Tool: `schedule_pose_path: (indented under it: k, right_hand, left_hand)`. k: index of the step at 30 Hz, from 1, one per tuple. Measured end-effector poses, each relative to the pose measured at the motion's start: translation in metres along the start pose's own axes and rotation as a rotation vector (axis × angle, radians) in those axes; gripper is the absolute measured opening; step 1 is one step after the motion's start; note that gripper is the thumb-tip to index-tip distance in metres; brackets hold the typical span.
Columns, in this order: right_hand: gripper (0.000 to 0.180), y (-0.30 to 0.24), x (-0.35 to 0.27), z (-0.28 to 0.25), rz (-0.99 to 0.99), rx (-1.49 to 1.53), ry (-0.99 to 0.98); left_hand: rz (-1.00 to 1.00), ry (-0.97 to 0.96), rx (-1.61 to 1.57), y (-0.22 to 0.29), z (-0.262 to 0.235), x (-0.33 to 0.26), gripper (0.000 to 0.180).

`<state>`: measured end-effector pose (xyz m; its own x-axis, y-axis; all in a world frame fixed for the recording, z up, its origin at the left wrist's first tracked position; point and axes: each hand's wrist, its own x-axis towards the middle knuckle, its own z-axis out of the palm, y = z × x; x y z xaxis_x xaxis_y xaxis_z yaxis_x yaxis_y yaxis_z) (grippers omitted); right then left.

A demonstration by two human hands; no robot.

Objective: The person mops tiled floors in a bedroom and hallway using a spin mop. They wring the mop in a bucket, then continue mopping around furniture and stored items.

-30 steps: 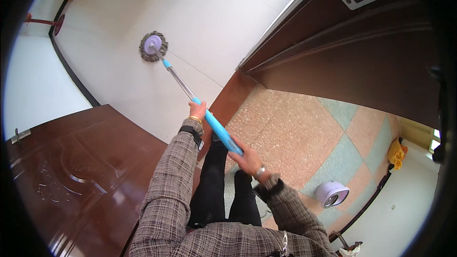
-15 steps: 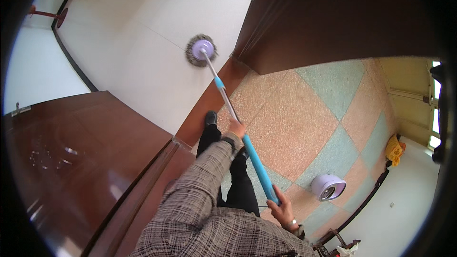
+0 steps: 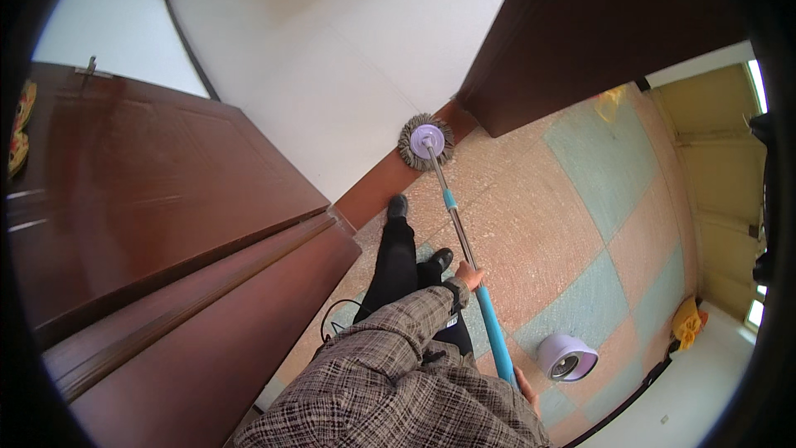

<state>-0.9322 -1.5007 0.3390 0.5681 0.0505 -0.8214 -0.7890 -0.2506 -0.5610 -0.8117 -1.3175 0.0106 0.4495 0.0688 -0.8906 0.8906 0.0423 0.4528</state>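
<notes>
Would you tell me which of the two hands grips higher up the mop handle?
The right hand, on the blue grip's top end; the left hand holds lower, nearer the mop head.

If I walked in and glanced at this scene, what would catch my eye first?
Probably the mop, its round grey-fringed head resting on the brown threshold strip between white floor and pastel tiles. The left hand grips the pole mid-way, the right hand lower down. A lilac bucket sits at lower right.
</notes>
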Motion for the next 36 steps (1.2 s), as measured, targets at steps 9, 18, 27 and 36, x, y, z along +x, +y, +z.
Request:
schedule_pose_path:
  k: [9, 18, 27, 36]
  right_hand:
    - [0.064, -0.113, 0.138, 0.101, 0.016, -0.581, -0.283]
    - [0.064, -0.142, 0.171, 0.154, -0.276, -0.795, -0.410]
    - [0.063, -0.112, 0.074, 0.032, -0.205, -0.930, -0.345]
    - [0.051, -0.036, -0.010, -0.100, -0.337, -0.834, 0.056]
  left_hand:
    - [0.103, 0.348, -0.222, 0.021, -0.171, 0.115, 0.048]
    - [-0.276, 0.298, -0.562, 0.005, -0.268, 0.094, 0.041]
    - [-0.373, 0.283, -0.356, -0.056, -0.107, 0.031, 0.029]
    - [-0.195, -0.109, -0.247, -0.054, 0.059, 0.001, 0.036]
